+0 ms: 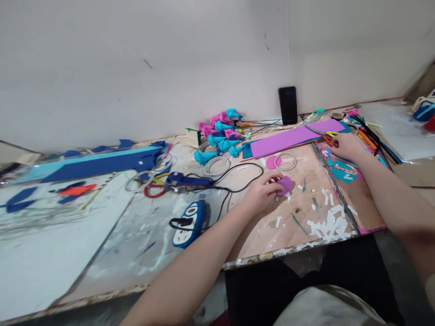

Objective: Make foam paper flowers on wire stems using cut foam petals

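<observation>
Pinching the left side of a purple disc (284, 185), the left hand's (263, 192) grip is closed on it over the surface (258, 240). The disc looks thin, light and bendable, best held by its rim. The right hand (348, 146), its arm outstretched, touches the handles of scissors (325, 133); I cannot tell whether its grip is closed.

Between my left hand (261, 194) and right hand (348, 146): passable room over the counter (307, 170), low white scraps (331, 224) nearer me.
Cord (222, 188) side: its loops and the blue socket block (196, 228) obstruct low sweeps.
Wall (204, 68): upright phone (287, 105) stands before it.
Scissors (324, 132): clutter (367, 138) beyond, gaps too blurred to judge.
</observation>
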Demonstrator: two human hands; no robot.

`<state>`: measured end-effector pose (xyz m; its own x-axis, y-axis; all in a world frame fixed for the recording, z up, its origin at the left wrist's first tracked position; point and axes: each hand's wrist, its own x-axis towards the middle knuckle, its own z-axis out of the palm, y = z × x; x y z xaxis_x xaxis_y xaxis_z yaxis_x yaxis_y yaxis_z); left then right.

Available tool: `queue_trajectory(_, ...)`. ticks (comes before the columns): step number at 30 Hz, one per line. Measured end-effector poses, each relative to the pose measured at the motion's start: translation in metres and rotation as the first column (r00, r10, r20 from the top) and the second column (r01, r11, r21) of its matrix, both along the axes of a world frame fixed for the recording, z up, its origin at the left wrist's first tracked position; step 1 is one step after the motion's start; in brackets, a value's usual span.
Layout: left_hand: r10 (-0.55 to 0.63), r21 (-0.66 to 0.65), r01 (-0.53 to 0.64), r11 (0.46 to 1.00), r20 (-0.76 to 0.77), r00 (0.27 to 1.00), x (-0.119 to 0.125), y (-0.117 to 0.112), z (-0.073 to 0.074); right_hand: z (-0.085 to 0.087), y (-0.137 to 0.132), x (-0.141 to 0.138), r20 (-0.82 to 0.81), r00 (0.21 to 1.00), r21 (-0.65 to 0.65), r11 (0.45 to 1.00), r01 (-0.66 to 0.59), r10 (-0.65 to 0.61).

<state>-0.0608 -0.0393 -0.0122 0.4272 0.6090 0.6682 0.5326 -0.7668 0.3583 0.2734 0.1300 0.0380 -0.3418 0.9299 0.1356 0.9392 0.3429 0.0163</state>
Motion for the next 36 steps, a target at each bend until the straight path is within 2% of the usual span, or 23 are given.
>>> queue_trajectory(9,0.012,-0.005,-0.012,1.0,-0.014,1.0,0.0,0.0,0.0,0.006,-0.007,-0.008,-0.085,0.996,0.142,0.99,0.019,-0.007)
queue_trajectory(12,0.01,-0.009,-0.01,1.0,-0.005,1.0,0.0,0.0,-0.001,0.003,-0.011,-0.012,-0.066,0.996,0.171,0.984,-0.043,0.055)
queue_trajectory(16,0.01,-0.018,-0.01,1.0,0.005,1.0,0.0,0.0,-0.002,-0.002,-0.014,-0.015,-0.048,0.983,0.074,0.982,-0.172,0.176)
queue_trajectory(23,0.01,-0.002,-0.01,1.0,-0.011,1.0,0.0,0.0,-0.001,-0.008,-0.009,-0.013,-0.139,0.972,0.121,0.978,-0.17,0.187)
queue_trajectory(27,0.012,-0.013,-0.012,1.0,0.011,1.0,0.001,0.0,0.001,-0.003,-0.019,-0.025,-0.282,0.925,0.199,0.958,-0.205,0.256)
queue_trajectory(31,-0.003,-0.013,0.003,1.0,0.032,0.999,0.0,0.001,-0.001,-0.006,-0.043,-0.056,-0.461,0.787,0.199,0.912,-0.358,0.41)
queue_trajectory(32,0.002,-0.019,-0.002,1.0,0.039,0.999,0.0,0.001,-0.001,-0.01,-0.05,-0.065,-0.473,0.742,0.191,0.878,-0.44,0.475)
queue_trajectory(34,0.019,-0.04,-0.018,0.999,0.045,0.999,-0.001,0.001,-0.003,-0.02,-0.062,-0.081,-0.421,0.659,0.182,0.77,-0.612,0.623)
queue_trajectory(36,0.033,-0.048,-0.032,0.998,0.041,0.999,-0.002,0.002,-0.005,-0.03,-0.069,-0.092,-0.338,0.63,0.151,0.701,-0.697,0.699)
